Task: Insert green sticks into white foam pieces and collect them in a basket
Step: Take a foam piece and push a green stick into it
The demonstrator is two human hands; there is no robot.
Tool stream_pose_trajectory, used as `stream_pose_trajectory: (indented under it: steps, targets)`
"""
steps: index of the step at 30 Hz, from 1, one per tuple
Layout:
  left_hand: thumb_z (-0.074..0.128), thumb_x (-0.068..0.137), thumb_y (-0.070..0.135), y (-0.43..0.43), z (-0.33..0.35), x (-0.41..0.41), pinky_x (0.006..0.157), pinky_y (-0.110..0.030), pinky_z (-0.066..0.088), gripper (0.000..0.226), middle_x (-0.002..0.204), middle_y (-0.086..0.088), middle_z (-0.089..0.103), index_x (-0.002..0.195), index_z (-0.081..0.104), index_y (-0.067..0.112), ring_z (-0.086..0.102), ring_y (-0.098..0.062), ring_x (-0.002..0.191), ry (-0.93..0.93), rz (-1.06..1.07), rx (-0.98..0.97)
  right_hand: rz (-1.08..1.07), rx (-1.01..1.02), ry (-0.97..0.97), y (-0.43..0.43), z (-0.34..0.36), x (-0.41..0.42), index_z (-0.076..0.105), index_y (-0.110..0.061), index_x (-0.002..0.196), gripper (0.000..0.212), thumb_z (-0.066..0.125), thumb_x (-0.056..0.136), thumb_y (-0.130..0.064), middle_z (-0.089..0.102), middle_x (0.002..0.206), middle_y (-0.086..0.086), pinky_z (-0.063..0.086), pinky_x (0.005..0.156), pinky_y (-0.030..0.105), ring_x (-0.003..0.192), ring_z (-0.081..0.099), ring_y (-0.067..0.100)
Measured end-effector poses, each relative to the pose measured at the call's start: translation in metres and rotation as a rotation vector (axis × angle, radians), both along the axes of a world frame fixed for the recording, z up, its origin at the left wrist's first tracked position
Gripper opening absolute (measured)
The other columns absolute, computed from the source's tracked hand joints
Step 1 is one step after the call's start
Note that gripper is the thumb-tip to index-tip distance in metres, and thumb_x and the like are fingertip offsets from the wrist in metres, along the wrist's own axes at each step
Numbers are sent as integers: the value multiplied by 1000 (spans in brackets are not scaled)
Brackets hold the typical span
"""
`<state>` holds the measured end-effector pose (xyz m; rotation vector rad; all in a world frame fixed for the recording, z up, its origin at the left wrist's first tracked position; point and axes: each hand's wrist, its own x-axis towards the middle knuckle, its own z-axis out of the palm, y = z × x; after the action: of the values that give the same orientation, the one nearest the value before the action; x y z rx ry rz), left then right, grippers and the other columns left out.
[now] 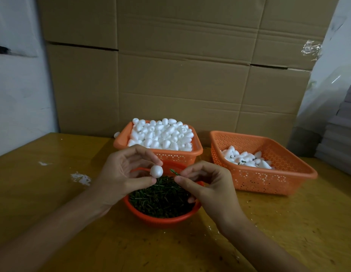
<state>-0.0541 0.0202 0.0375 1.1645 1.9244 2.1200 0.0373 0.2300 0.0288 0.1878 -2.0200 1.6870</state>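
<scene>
Pinching a white foam piece (156, 170) between thumb and fingertips of the left grip (119, 173), raised just above the red bowl (164, 219). Pinching a single green stick (175, 172) in the right grip (206, 185), fingers curled round it, tip aimed at the foam and just short of it, not yet in. Probably about to push home. Could go askew if driven off-centre: would skid over the rounded foam or break out through its side. Could dent or crumble the foam if squeezed too hard on the left. Could bend, or slide back between the fingers, if held too far from the tip. Directly beneath, heaped in that bowl, loose green sticks (160, 197); hard to find a dropped one among them. Behind the bowl, an orange basket (176, 157) piled over its rim with bare foam pieces (160, 134). To the right, apart from both, the collecting basket (268, 181), with a few finished pieces (247, 159) on its left side. Might bounce off that rim onto the surface (52, 193) if tossed rather than placed.
</scene>
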Motion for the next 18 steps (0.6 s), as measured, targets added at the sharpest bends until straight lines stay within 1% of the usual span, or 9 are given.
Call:
stream_pose_trajectory:
  steps: [2, 4, 10, 15, 18]
  targets:
    - [89, 64, 13, 0, 1, 1, 86, -28, 60, 39, 108, -12, 76, 98, 73, 17, 74, -26, 106, 7, -3, -11, -4, 5, 0, 1, 0, 0, 76, -6, 83, 10, 87, 81, -5, 75, 80, 10, 56, 49, 26, 72, 71, 14]
    - [89, 63, 17, 2, 0, 2, 87, -31, 61, 39, 107, -11, 76, 98, 74, 17, 74, -26, 105, 10, -2, -27, -9, 1, -1, 2, 0, 2, 77, -7, 83, 10, 87, 81, -5, 75, 80, 8, 56, 50, 26, 73, 71, 14]
    - [91, 62, 19, -1, -4, 0, 91, -39, 60, 39, 108, -12, 76, 97, 75, 22, 73, -27, 106, 21, -3, -33, -7, -11, -6, 0, -2, 3, 77, -7, 82, 10, 87, 80, -6, 75, 81, 9, 56, 50, 26, 74, 71, 16]
    - [91, 62, 18, 1, -5, -3, 88, -37, 62, 39, 107, -12, 76, 97, 75, 21, 72, -29, 105, 36, -8, -36, -18, -11, -12, 1, -2, 2, 78, -8, 83, 10, 87, 80, -6, 75, 81, 8, 56, 49, 27, 75, 71, 16]
    - [92, 63, 21, 2, -5, -3, 87, -35, 63, 38, 107, -12, 76, 97, 75, 22, 73, -30, 103, 32, 5, -39, -13, -15, -17, 2, -1, 1, 79, -11, 89, 12, 87, 81, -7, 77, 83, 8, 56, 50, 27, 77, 73, 17]
